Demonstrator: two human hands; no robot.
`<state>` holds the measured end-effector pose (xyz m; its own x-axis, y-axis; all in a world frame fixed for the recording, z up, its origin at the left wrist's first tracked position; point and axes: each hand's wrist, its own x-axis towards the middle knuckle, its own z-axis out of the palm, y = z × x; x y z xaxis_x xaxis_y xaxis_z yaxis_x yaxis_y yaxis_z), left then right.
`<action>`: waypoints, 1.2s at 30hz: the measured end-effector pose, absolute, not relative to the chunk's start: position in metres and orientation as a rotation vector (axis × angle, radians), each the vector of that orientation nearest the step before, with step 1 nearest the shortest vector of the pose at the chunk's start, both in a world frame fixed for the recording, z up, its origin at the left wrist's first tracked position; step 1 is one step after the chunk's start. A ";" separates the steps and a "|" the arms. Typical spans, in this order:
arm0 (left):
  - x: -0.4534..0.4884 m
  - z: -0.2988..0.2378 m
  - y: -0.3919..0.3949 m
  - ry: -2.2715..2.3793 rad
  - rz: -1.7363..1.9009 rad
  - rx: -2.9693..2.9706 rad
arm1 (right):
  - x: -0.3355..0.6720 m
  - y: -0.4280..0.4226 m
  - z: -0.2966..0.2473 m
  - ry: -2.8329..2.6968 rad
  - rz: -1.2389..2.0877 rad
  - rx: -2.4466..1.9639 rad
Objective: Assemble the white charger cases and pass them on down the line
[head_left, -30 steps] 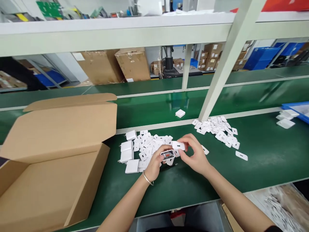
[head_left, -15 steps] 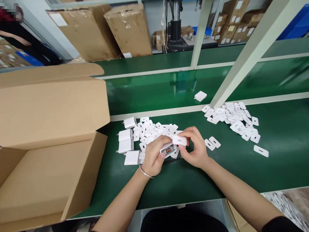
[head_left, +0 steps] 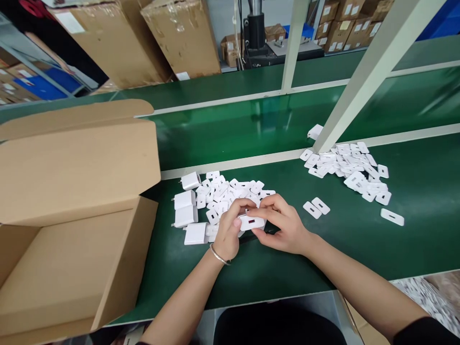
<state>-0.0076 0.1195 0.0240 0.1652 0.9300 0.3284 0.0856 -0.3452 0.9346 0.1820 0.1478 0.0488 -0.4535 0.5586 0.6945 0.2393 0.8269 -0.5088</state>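
My left hand [head_left: 230, 232] is closed around a white plug charger housing, which is mostly hidden by the fingers and the cover. A white oval end cover [head_left: 258, 223] with a small slot lies over the housing's end, facing me. My right hand [head_left: 289, 227] grips that cover between thumb and fingers. Behind both hands is a pile of slotted white covers [head_left: 224, 191]. To the left, several white plug chargers [head_left: 185, 215] are lined up, pins pointing left.
An open cardboard box [head_left: 122, 258] stands at the left. On the right are another heap of covers [head_left: 348, 163], two loose covers [head_left: 316, 207] and a single one [head_left: 392, 217]. A slanted metal post [head_left: 373, 76] rises beside a charger [head_left: 315, 132] on the green belt [head_left: 230, 132].
The right hand has brought the cover down and left onto the housing's end, hiding the inner parts seen before. On the belt, the lone charger has shifted right, up to the post.
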 end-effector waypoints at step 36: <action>0.009 0.022 0.113 1.224 1.514 1.988 | 0.177 0.146 0.044 -1.526 1.511 -0.677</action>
